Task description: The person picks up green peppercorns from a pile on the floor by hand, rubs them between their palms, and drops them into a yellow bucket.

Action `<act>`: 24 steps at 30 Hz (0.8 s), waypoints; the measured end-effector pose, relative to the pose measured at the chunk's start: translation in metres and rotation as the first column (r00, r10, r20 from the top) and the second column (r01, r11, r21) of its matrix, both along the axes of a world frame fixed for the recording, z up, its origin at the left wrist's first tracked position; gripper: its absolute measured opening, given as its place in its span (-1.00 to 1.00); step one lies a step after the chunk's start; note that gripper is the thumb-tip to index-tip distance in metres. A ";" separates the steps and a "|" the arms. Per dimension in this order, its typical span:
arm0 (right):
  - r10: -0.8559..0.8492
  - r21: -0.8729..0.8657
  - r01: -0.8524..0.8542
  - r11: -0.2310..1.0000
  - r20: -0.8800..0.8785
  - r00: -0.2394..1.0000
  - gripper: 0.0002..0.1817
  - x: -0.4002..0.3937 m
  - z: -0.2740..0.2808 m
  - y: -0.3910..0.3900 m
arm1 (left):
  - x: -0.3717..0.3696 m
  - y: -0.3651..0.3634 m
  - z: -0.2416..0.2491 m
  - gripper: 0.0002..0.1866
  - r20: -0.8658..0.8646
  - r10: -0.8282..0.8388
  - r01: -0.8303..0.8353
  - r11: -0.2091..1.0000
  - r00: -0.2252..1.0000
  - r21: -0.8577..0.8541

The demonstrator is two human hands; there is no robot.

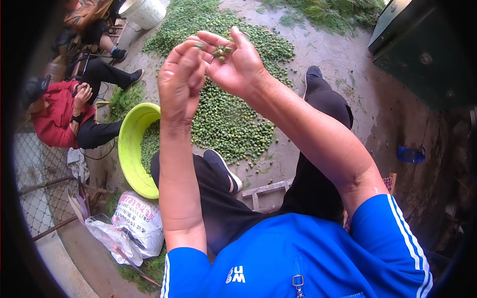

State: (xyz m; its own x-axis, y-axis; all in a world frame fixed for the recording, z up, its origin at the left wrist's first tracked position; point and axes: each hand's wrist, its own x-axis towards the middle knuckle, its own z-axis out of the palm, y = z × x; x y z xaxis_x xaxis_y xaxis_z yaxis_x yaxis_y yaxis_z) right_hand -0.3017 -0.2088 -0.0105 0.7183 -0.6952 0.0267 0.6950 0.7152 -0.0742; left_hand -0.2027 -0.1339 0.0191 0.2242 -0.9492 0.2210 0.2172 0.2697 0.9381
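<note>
Two hands (181, 74) are holding several small green pods (221, 52). One yellow-green tub (130, 149) and one printed sack (141, 218) are standing nearby, two other people (54, 111) are sitting, and the wearer's two shoes (221, 169) are showing.

1. Basin (128, 154): smooth plastic, slightly glossy.
2. Sack (141, 216): creased woven plastic.
3. Blue shirt (298, 243): matt cloth.
4. Zip pull (298, 281): shiny metal.
5. Floor (360, 64) looked matt and rough; the trousers (218, 218) were dark matt cloth.

Stained grey floor (365, 126) — diamond wire mesh (40, 158)
</note>
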 end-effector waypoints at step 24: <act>-0.037 -0.061 0.033 0.998 -0.055 0.998 -0.27 0.001 0.001 0.001 | 0.000 -0.003 -0.005 -0.82 0.132 0.090 -0.096 0.995 0.987 0.035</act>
State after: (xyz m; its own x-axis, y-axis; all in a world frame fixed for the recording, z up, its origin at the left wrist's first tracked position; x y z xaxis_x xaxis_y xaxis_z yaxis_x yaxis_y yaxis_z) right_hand -0.3009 -0.2079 -0.0092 0.6950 -0.7184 0.0301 0.7132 0.6834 -0.1558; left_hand -0.2025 -0.1374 0.0144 0.2838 -0.9343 0.2158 0.0679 0.2441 0.9674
